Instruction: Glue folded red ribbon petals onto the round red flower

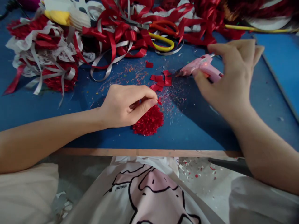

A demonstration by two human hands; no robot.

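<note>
My left hand (130, 105) pinches a small red piece (159, 101) between thumb and index finger, just above a round red tinsel pompom (149, 121) near the table's front edge. At the right, my right hand (233, 74) is spread over a pink glue gun (203, 66), its thumb and fingers apart around the gun's body. The gun lies on the blue table with its nozzle pointing left and a small light showing. Several small red ribbon squares (160, 82) lie between the nozzle and my left hand.
Scissors with orange and yellow handles (163, 48) lie on a heap of red and white ribbons (114, 34) at the back. A red and white tinsel bundle (51, 56) sits at the left. A yellow stick (259, 29) lies back right, near a lighter blue board (280, 59).
</note>
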